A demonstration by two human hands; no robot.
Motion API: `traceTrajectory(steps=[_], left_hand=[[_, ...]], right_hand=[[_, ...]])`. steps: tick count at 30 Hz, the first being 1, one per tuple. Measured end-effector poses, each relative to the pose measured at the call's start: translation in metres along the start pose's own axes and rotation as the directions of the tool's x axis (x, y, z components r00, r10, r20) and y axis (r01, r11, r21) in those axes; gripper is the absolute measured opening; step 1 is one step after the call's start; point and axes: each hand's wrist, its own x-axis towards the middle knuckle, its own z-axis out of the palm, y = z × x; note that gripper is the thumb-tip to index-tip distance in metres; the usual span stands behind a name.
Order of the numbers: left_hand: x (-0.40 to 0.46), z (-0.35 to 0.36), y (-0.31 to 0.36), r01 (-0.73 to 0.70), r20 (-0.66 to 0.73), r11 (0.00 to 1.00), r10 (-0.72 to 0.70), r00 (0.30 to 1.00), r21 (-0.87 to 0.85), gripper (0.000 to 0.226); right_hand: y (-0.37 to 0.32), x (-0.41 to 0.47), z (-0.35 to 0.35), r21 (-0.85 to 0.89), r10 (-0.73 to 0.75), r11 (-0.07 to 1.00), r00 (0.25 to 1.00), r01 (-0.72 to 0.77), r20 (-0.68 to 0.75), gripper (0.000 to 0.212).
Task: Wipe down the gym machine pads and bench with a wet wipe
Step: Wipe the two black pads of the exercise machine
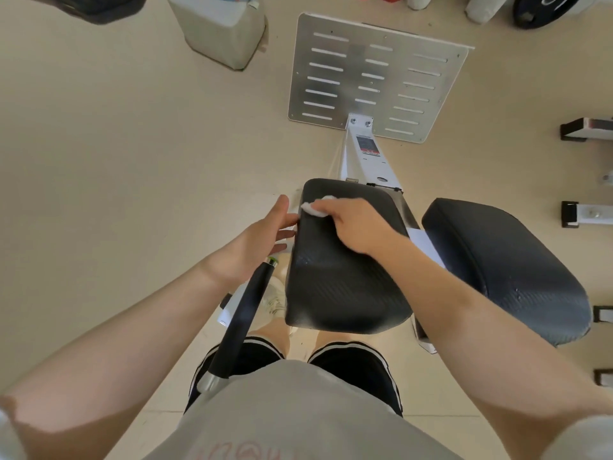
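Pressing down near the far-left corner of the nearer black pad [345,260], the right hand [356,224] is curled round a bunched white wet wipe [313,207]. That pad's left edge is steadied by the left hand [262,239] – fingers straight, nothing gripped. 1 more pad [507,267] is seen just to the right – its handle bar [240,320] sits beside the left forearm.

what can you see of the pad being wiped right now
The left pad is a black, rounded-rectangle cushion with a fine woven-looking texture, seemingly vinyl, mounted on the white machine frame. Its top faces up toward the camera. The right hand presses a crumpled white wet wipe on its far left corner, and the left hand touches its left edge with open fingers.
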Motion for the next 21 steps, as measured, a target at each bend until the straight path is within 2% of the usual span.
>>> traceTrajectory(steps=[3, 6, 9, 12, 14, 16, 19, 21], left_hand=[[0.001, -0.006, -0.004, -0.007, 0.042, 0.999, 0.008, 0.999, -0.043, 0.065], [0.004, -0.009, -0.007, 0.011, 0.021, 0.983, -0.007, 1.0, -0.182, 0.065], [0.004, -0.015, -0.01, 0.022, 0.029, 0.97, -0.016, 0.999, -0.243, 0.066], [0.003, -0.019, -0.012, 0.05, 0.1, 0.972, -0.028, 0.995, -0.228, 0.068], [0.003, -0.019, -0.011, 0.06, 0.112, 0.976, -0.037, 0.993, -0.209, 0.069], [0.003, -0.018, -0.011, 0.066, 0.11, 0.975, -0.044, 0.993, -0.213, 0.069], [0.002, -0.017, -0.015, 0.054, 0.113, 0.981, -0.033, 0.993, -0.186, 0.068], [0.0, -0.016, -0.019, 0.042, 0.12, 0.986, -0.023, 0.993, -0.159, 0.068]], right_hand=[[-0.002, 0.033, -0.005, -0.052, 0.055, 0.997, 0.998, -0.054, 0.018, 0.053], [-0.008, 0.036, -0.003, -0.037, 0.023, 0.999, 1.0, -0.022, 0.013, 0.051], [-0.013, 0.002, 0.005, -0.004, -0.143, 0.99, 0.99, 0.143, 0.001, 0.042], [-0.019, -0.038, 0.011, 0.036, -0.373, 0.928, 0.927, 0.372, 0.033, 0.034], [-0.016, -0.044, 0.012, 0.053, -0.431, 0.902, 0.902, 0.429, 0.036, 0.035], [-0.011, -0.035, 0.009, -0.006, -0.393, 0.919, 0.919, 0.393, 0.006, 0.038], [0.005, -0.008, 0.003, -0.09, -0.151, 0.985, 0.988, 0.148, -0.027, 0.046], [0.014, 0.004, 0.001, -0.113, -0.018, 0.993, 0.999, 0.014, -0.036, 0.048]])
